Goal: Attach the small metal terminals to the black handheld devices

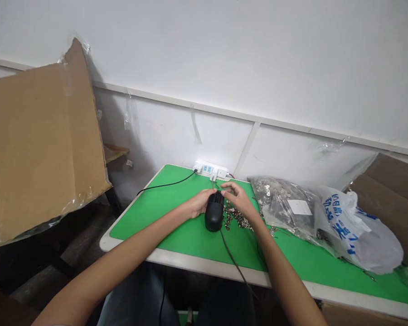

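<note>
A black, rounded device with a cord (214,216) rests on the green table, its ridged end pointing away from me. My left hand (201,203) is closed along its left side, the thumb reaching toward the ridged end. On the other side, my right hand (237,195) curls its fingers at that same end, thumb and fingertips close together. Whatever is between the fingertips is too small or hidden to make out. Small metal pieces (238,218) lie scattered just right of the device, partly beneath my right hand and forearm.
A white power strip (211,170) with plugged-in cords lies at the table's back edge. Right of my arm are a clear bag of metal parts (285,203) and a white plastic bag (360,235). Large cardboard (44,145) stands left. The green tabletop (146,213) has a white edge.
</note>
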The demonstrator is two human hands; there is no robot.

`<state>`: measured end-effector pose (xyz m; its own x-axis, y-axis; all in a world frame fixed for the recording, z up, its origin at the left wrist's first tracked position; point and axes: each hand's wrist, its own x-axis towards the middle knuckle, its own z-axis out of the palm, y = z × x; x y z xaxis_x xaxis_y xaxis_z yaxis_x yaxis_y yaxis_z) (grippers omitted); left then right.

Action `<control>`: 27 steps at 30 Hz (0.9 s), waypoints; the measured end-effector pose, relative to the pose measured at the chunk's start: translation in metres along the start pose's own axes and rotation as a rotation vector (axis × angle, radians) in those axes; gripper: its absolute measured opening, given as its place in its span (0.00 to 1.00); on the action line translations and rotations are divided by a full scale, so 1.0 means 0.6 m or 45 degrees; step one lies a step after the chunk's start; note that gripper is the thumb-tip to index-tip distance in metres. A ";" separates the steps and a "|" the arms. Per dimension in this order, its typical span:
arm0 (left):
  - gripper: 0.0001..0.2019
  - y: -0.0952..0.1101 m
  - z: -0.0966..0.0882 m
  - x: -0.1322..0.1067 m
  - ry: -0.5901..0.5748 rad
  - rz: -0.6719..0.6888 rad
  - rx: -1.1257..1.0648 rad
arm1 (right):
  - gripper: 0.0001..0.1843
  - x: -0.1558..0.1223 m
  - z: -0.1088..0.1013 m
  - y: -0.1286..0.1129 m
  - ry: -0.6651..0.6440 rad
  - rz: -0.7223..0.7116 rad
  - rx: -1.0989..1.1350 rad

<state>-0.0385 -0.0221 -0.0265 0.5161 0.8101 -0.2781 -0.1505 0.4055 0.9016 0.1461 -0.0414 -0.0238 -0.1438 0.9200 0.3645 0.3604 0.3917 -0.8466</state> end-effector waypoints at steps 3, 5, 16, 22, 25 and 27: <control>0.09 0.007 0.002 -0.002 0.059 -0.005 -0.019 | 0.13 -0.003 -0.012 -0.004 0.003 -0.145 -0.178; 0.09 0.007 0.000 0.000 0.084 0.006 -0.025 | 0.11 -0.005 -0.013 -0.010 -0.024 -0.212 -0.277; 0.12 -0.014 -0.005 0.015 0.131 0.082 0.126 | 0.08 -0.004 0.015 -0.006 0.092 -0.166 -0.383; 0.09 -0.009 -0.002 0.011 0.112 0.061 0.111 | 0.06 -0.005 0.022 -0.007 0.113 -0.196 -0.414; 0.07 -0.005 0.005 0.007 0.117 0.116 0.082 | 0.05 -0.007 0.021 -0.014 0.114 -0.198 -0.431; 0.08 -0.005 0.007 0.006 0.107 0.139 0.073 | 0.04 -0.008 0.020 -0.019 0.120 -0.205 -0.447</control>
<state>-0.0325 -0.0221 -0.0287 0.4267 0.8815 -0.2021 -0.1524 0.2904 0.9447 0.1318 -0.0500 -0.0207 -0.1449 0.8358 0.5295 0.6356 0.4888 -0.5976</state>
